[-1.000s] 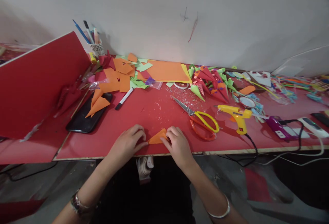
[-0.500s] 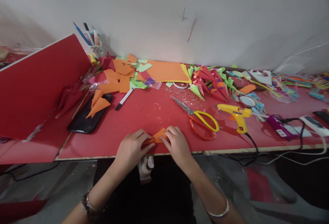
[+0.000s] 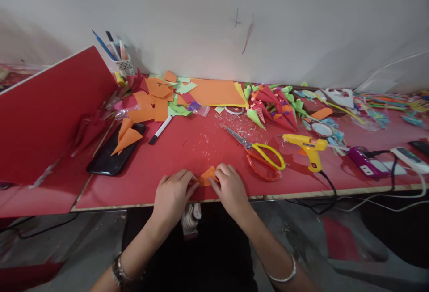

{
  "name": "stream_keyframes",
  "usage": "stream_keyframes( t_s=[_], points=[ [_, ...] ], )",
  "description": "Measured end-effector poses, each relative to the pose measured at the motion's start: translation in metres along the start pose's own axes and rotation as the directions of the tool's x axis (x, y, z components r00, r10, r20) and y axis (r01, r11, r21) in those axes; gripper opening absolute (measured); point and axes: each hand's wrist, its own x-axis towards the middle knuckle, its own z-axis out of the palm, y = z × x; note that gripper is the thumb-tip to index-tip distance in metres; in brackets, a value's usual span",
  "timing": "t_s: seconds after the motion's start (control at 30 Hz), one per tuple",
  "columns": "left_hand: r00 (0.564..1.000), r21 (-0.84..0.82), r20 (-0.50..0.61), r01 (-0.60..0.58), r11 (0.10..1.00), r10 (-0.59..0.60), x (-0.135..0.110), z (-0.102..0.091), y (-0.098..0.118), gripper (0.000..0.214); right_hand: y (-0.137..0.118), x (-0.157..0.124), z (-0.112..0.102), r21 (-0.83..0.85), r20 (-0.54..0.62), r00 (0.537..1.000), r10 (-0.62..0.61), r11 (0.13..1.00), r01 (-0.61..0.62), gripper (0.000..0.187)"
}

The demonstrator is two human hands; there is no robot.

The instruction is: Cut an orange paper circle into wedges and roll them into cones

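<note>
At the front edge of the red table [image 3: 167, 162], a small piece of orange paper [image 3: 207, 177] lies between my hands. My left hand [image 3: 173, 193] pinches its left end with thumb and fingers. On the other side, my right hand [image 3: 230, 187] has its fingers closed on the right part of the paper. Scissors [image 3: 250, 145] with yellow and red handles lie just beyond my right hand. Two orange paper cones [image 3: 128, 139] rest on a black phone [image 3: 109, 158] to the left.
A yellow glue gun [image 3: 308, 149] lies at right, cabled near a purple power adapter [image 3: 363, 162]. Finished paper cones [image 3: 271, 104] are heaped at the back, beside orange sheets [image 3: 214, 92]. A marker [image 3: 161, 129] lies left of centre; a red board [image 3: 47, 117] leans at far left.
My left hand has shifted slightly to the right along the orange paper, covering more of its left end. My right hand stays nearly in place. The view has moved a little.
</note>
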Motion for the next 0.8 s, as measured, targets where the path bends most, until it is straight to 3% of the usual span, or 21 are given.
stream_keyframes(
  t_s=[0.23,0.4,0.67,0.8],
  points=[
    [1.000,0.078,0.012,-0.006,0.997,0.005,-0.001,-0.002,0.003,0.013,-0.011,-0.001,0.001,-0.039,-0.014,0.995,0.102,0.994,-0.103,0.029],
    [1.000,0.061,0.027,-0.009,0.998,0.007,0.000,-0.001,0.003,0.012,-0.007,-0.002,-0.003,-0.007,0.011,0.995,0.099,0.995,-0.099,0.022],
    [1.000,0.035,0.014,-0.004,0.999,0.003,-0.002,0.000,0.001,0.011,0.010,-0.008,-0.014,0.152,0.000,0.993,0.117,0.982,-0.116,0.007],
    [1.000,0.009,0.012,-0.011,1.000,0.011,-0.001,0.000,0.000,0.010,0.015,-0.009,-0.016,0.222,0.026,0.995,0.093,0.970,-0.097,0.013]
  ],
)
